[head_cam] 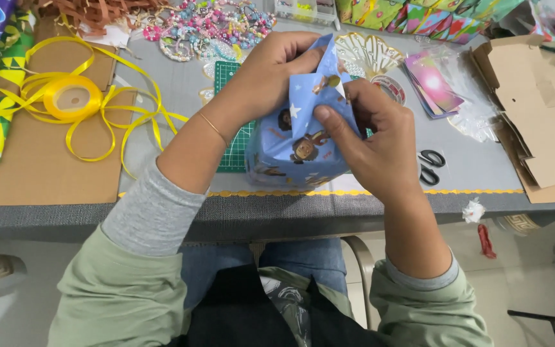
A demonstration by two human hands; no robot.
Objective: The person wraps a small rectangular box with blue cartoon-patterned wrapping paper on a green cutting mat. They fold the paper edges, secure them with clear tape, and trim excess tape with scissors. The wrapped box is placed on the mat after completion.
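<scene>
Blue-papered box (293,151) (contents hidden) gripped by left hand (271,74) and right hand (374,144).

Both hands raised together at the centre, forearms converging from the lower corners.

The left hand (271,74) comes in from the lower left, its forearm bare below a pushed-up grey and green sleeve, a thin bangle at the wrist; the fingers curl over to the right and pinch shut near the top. The right hand (370,144) rises from the lower right, sleeve pushed back to mid-forearm, back of the hand toward the camera, thumb (332,125) stretched left and pressing flat, remaining fingers folded inward. The two hands sit just beside each other, the left slightly higher.
</scene>
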